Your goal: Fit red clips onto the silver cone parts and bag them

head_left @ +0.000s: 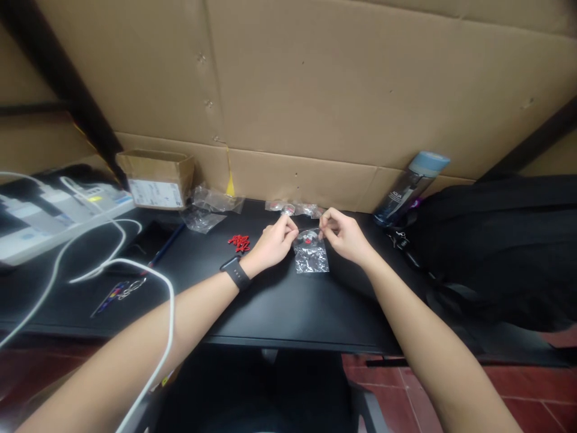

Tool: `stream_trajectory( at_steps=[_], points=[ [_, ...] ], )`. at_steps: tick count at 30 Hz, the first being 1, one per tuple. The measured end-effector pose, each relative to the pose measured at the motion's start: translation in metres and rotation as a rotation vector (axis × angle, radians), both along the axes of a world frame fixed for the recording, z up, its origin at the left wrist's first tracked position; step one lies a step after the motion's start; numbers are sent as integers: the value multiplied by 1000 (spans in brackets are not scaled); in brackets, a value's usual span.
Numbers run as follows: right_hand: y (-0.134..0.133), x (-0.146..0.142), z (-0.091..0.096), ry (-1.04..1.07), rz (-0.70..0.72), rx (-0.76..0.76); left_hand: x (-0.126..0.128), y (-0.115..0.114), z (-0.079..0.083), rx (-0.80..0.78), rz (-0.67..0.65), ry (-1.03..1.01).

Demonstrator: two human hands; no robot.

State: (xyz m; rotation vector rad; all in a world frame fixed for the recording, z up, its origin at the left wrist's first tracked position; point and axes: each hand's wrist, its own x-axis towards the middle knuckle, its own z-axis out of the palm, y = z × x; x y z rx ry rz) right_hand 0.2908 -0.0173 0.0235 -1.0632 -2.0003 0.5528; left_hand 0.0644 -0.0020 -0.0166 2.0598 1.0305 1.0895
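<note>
A clear plastic bag (pixel 312 260) hangs between my two hands just above the black table, with a small red piece and something pale inside its upper part. My left hand (pixel 278 240), with a dark watch on the wrist, pinches the bag's upper left corner. At the upper right corner, the fingers of my right hand (pixel 345 236) are pinched on the same bag. Left of my left hand lies a small pile of red pieces (pixel 240 242). Several filled clear packets (pixel 288 208) sit behind the hands, partly hidden by them.
Empty-looking clear bags (pixel 205 210) lie beside a cardboard box (pixel 155 180). A water bottle (pixel 406 189) leans at the back right, near a black backpack (pixel 496 252). On the left are a power strip (pixel 58 222), a keychain (pixel 118 294) and a white cable (pixel 171 300) crossing over my left forearm.
</note>
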Motion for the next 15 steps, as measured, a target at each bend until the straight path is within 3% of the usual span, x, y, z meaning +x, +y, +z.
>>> stream_trajectory(
  at_steps=[8, 15],
  points=[
    [3, 3, -5, 35, 42, 23, 3, 12, -18, -288, -236, -359],
    [-1, -8, -3, 264, 37, -71, 3, 5, -5, -262, -232, -417]
  ],
)
